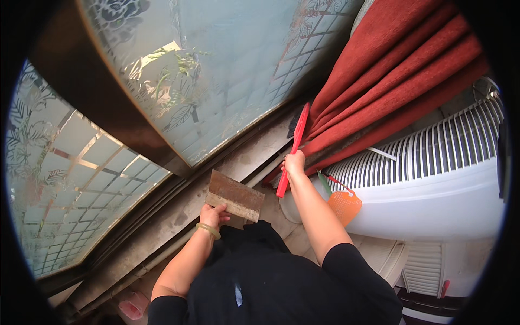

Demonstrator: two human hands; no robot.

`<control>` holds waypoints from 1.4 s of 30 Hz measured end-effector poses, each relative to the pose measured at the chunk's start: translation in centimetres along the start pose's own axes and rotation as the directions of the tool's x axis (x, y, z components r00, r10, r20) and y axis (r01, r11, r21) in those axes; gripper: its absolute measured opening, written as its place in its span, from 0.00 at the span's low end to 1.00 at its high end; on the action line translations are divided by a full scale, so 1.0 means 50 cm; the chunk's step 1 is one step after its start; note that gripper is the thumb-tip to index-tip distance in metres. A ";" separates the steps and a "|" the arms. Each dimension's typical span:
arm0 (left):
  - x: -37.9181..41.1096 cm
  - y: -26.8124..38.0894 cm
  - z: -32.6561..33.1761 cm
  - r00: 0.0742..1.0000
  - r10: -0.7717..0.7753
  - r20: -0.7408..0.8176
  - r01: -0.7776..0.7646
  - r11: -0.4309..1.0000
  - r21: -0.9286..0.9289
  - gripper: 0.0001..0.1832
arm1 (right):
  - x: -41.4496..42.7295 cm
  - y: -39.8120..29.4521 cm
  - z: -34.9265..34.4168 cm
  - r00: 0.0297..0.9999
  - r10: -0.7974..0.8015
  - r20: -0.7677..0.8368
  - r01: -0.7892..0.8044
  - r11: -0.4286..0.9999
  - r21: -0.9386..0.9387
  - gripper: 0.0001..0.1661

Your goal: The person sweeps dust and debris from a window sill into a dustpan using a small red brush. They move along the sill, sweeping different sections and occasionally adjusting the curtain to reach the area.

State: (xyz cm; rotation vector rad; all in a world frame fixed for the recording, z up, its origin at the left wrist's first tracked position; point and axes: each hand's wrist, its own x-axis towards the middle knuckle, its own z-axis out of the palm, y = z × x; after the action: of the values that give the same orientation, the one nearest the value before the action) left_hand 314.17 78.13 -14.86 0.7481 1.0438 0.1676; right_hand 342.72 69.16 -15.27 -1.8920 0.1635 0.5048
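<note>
My left hand [213, 215] grips a wide, rusty metal scraper [237, 190] by the pale, worn strip along its near edge. Its brown blade is tilted over the edge of the window sill [260, 152]. In my right hand [294, 161] is a red plastic brush [301, 126], held by the handle. The dark bristles [291, 125] face the sill near the base of the window, close to the curtain. Whether they touch the sill I cannot tell. Dark smudges mark the sill's surface.
Frosted glass panels [227, 81] in a dark frame [122, 93] rise behind the sill. A red curtain [390, 77] hangs at the right. Beside my right arm are an orange fly swatter [345, 205] and a white slatted appliance [426, 195]. A pipe [162, 258] runs below the sill; a pink slipper [134, 305] lies lower left.
</note>
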 end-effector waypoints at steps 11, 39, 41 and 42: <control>0.119 0.019 0.204 0.999 0.036 0.009 -0.036 0.998 -0.059 0.12 | 0.391 -0.105 -0.128 0.961 0.080 -0.265 0.041 0.906 0.422 0.06; 0.254 0.001 0.383 0.995 0.034 -0.090 -0.035 0.999 -0.003 0.12 | 0.619 -0.102 -0.246 0.950 -0.268 -0.162 0.017 0.562 -0.827 0.16; 0.261 0.001 0.395 0.996 0.047 -0.080 -0.047 0.999 -0.005 0.12 | 0.629 -0.090 -0.253 0.959 -0.244 -0.143 0.011 0.538 -0.843 0.16; 0.267 -0.001 0.397 0.996 0.042 -0.078 -0.042 0.999 0.002 0.12 | 0.638 -0.088 -0.253 0.961 -0.245 -0.131 0.019 0.527 -0.850 0.16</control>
State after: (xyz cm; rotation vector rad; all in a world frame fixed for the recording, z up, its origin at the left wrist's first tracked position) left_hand 337.53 74.74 -18.85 0.7693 1.1027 0.2342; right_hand 376.26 63.19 -21.17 -2.9215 -0.1129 0.2401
